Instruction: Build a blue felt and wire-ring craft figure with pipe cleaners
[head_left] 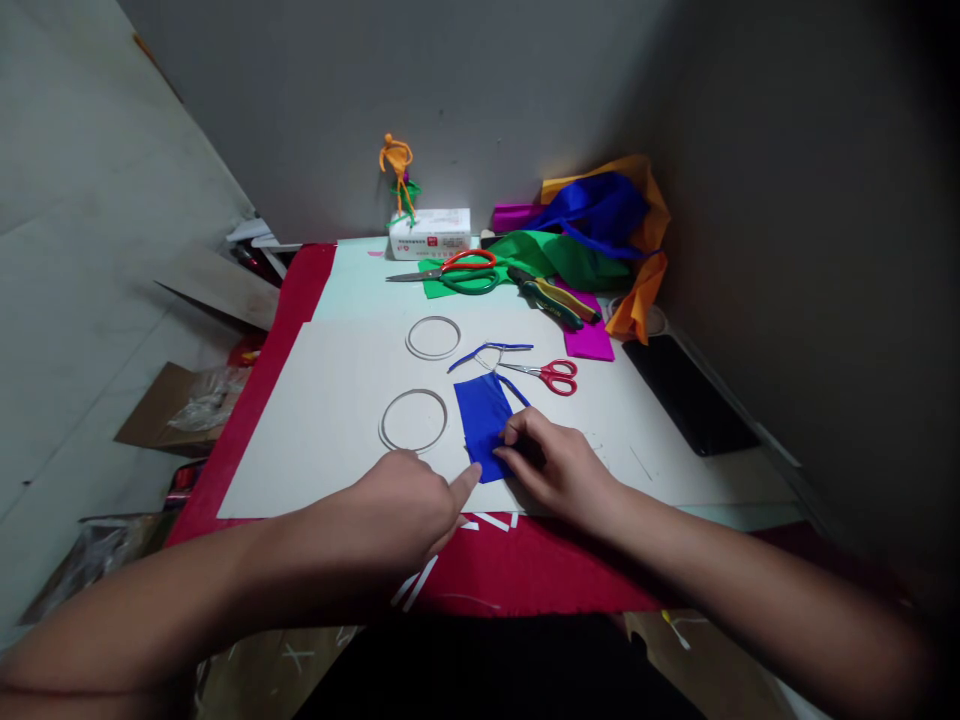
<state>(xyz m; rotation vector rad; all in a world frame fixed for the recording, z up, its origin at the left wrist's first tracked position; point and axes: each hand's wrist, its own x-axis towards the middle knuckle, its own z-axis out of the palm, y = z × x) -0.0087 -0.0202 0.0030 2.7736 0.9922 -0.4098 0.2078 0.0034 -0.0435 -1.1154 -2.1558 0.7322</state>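
A piece of blue crepe paper (482, 405) lies on the white board near its front edge. My left hand (409, 500) touches the paper's lower left corner with an outstretched index finger; its other fingers curl underneath, partly hidden. On the paper's right side, my right hand (559, 465) has thumb and index finger pinched on it. Just beyond the paper is a bent wire figure (489, 356), its limbs wrapped in blue and its middle bare. Small red-handled scissors (555, 375) lie to its right. Two rolls of tape (414, 420) rest on the left.
At the back are large scissors (469, 272), pliers (555, 300), crumpled coloured paper (600, 210) and a white box (431, 235) bearing an orange figure (397, 165). A black phone (690, 395) lies right. White strips (420, 583) lie on the red cloth (525, 570) in front.
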